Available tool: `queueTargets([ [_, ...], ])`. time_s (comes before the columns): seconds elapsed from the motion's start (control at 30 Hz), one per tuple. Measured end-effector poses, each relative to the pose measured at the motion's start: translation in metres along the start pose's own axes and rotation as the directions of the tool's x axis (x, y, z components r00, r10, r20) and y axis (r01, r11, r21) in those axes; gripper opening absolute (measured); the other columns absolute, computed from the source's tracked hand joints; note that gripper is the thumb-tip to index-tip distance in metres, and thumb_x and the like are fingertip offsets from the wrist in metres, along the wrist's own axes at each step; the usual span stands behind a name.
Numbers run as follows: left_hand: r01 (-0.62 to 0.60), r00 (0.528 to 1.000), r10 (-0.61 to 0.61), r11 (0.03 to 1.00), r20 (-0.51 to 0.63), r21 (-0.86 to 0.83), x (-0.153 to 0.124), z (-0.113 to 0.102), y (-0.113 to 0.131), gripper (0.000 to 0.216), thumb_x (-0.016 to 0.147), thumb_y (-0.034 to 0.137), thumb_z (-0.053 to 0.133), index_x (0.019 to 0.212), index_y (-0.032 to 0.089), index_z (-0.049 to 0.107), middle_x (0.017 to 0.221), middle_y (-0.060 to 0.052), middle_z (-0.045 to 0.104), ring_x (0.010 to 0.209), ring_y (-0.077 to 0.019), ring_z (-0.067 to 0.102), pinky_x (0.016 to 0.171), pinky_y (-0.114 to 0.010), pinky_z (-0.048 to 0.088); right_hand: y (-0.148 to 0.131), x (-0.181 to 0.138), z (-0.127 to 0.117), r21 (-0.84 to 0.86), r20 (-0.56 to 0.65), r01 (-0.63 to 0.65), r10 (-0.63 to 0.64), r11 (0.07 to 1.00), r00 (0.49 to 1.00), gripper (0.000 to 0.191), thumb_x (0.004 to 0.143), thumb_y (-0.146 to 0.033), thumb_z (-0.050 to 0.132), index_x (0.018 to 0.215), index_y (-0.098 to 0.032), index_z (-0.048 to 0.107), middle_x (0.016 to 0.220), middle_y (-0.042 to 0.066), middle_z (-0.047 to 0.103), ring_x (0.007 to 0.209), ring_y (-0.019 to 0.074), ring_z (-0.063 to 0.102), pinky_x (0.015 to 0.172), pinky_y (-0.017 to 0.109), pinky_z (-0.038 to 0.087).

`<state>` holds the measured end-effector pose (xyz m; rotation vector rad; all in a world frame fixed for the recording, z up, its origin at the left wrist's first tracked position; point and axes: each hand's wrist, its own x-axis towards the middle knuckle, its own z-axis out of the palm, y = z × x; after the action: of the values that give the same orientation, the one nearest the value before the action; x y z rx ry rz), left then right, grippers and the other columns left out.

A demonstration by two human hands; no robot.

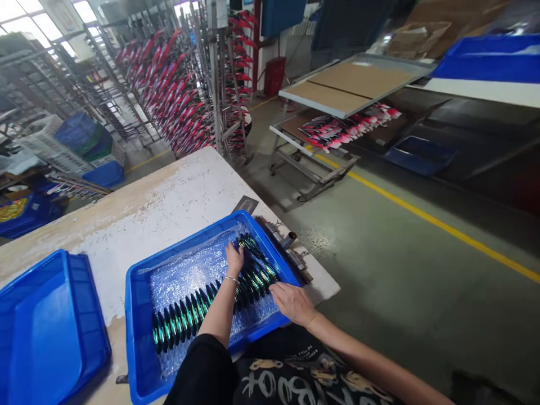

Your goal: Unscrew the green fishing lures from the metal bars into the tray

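Observation:
A blue tray point(131, 315) lined with bubble wrap point(185, 270) holds a long row of shiny green-black spindle-shaped pieces point(185, 319), laid side by side. At the row's right end, several more of these pieces point(253, 247) lie at a slant, partly overlapping. My left hand point(235, 260) reaches over the row, its fingers closed around the upper end of one slanted piece. Over the tray's right side, my right hand point(293, 302) pinches the near end of a piece; its fingertips partly hide the contact.
Left on the worn white table point(169, 197) stands another blue tray point(46, 332). Metal pipes point(289, 242) and a dark plate point(246, 204) lie by the table's right edge. Beyond are racks of red pieces point(169, 90) and a wheeled cart point(312, 140).

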<state>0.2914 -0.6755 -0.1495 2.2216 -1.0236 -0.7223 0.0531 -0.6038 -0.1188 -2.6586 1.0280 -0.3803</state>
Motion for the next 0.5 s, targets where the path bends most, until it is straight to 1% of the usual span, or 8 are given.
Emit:
queueTargets([
  [0.13,0.034,0.998,-0.038,0.995,-0.043,-0.095,-0.045,-0.046,-0.016,0.034,0.089,0.027,0.062,0.12,0.012,0.067,0.109,-0.016,0.073,0.1,-0.0256,0.069,0.094,-0.039,0.053,0.002,-0.004,0.001,0.011,-0.006,0.062,-0.062,0.998,0.998,0.027,0.101,-0.019,0.043,0.092,-0.021,0.069,0.078,0.004,0.069,0.074,0.0151,0.061,0.067,0.027,0.035],
  [0.2,0.081,0.99,-0.098,0.984,-0.1,-0.158,-0.086,-0.079,-0.033,0.033,0.09,0.033,0.059,0.113,0.012,0.07,0.096,-0.014,0.075,0.084,-0.0229,0.07,0.08,-0.036,0.056,0.004,-0.005,0.0,0.057,0.01,0.121,-0.122,0.991,0.992,0.03,0.103,-0.022,0.041,0.092,-0.021,0.069,0.08,0.004,0.07,0.075,0.0152,0.063,0.068,0.027,0.036],
  [0.27,0.134,0.962,-0.182,0.964,-0.204,-0.228,-0.141,-0.113,-0.055,0.043,0.092,0.041,0.053,0.118,0.01,0.069,0.091,-0.014,0.074,0.075,-0.0214,0.069,0.069,-0.034,0.056,0.008,-0.007,-0.001,0.116,0.048,0.201,-0.208,0.973,0.977,0.032,0.104,-0.024,0.039,0.092,-0.021,0.068,0.081,0.004,0.071,0.076,0.0155,0.064,0.07,0.027,0.038],
  [0.3,0.137,0.92,-0.235,0.943,-0.315,-0.302,-0.172,-0.129,-0.068,0.048,0.09,0.046,0.055,0.117,0.01,0.069,0.091,-0.013,0.074,0.072,-0.0211,0.068,0.065,-0.032,0.055,0.011,-0.008,-0.002,0.142,0.074,0.245,-0.257,0.959,0.964,0.033,0.105,-0.025,0.038,0.093,-0.02,0.068,0.082,0.004,0.071,0.077,0.0159,0.065,0.071,0.027,0.039],
  [0.33,0.142,0.854,-0.3,0.921,-0.426,-0.363,-0.206,-0.141,-0.08,0.052,0.087,0.052,0.057,0.115,0.01,0.07,0.089,-0.012,0.073,0.07,-0.0206,0.067,0.062,-0.031,0.054,0.014,-0.009,-0.002,0.167,0.101,0.287,-0.306,0.943,0.947,0.033,0.105,-0.026,0.037,0.093,-0.02,0.067,0.083,0.004,0.071,0.078,0.0162,0.066,0.072,0.027,0.04],
  [0.4,0.191,0.689,-0.443,0.875,-0.573,-0.445,-0.274,-0.158,-0.102,0.056,0.08,0.057,0.061,0.111,0.012,0.07,0.082,-0.009,0.071,0.068,-0.0208,0.066,0.06,-0.031,0.053,0.019,-0.01,-0.002,0.216,0.154,0.352,-0.388,0.911,0.909,0.033,0.105,-0.028,0.037,0.095,-0.021,0.067,0.084,0.004,0.072,0.078,0.0168,0.067,0.071,0.027,0.042],
  [0.43,0.23,0.599,-0.504,0.852,-0.622,-0.469,-0.308,-0.16,-0.112,0.057,0.078,0.058,0.062,0.109,0.012,0.071,0.078,-0.007,0.07,0.068,-0.0208,0.065,0.061,-0.031,0.053,0.021,-0.01,-0.002,0.246,0.173,0.375,-0.421,0.894,0.891,0.032,0.105,-0.029,0.037,0.097,-0.021,0.067,0.085,0.004,0.072,0.078,0.0171,0.067,0.07,0.028,0.043],
  [0.5,0.301,0.432,-0.624,0.78,-0.651,-0.549,-0.37,-0.154,-0.127,0.06,0.072,0.062,0.064,0.106,0.013,0.071,0.076,-0.007,0.07,0.065,-0.0205,0.064,0.059,-0.031,0.053,0.022,-0.012,-0.001,0.316,0.175,0.413,-0.481,0.854,0.859,0.031,0.105,-0.028,0.037,0.1,-0.021,0.066,0.088,0.005,0.072,0.079,0.0178,0.067,0.072,0.029,0.047],
])
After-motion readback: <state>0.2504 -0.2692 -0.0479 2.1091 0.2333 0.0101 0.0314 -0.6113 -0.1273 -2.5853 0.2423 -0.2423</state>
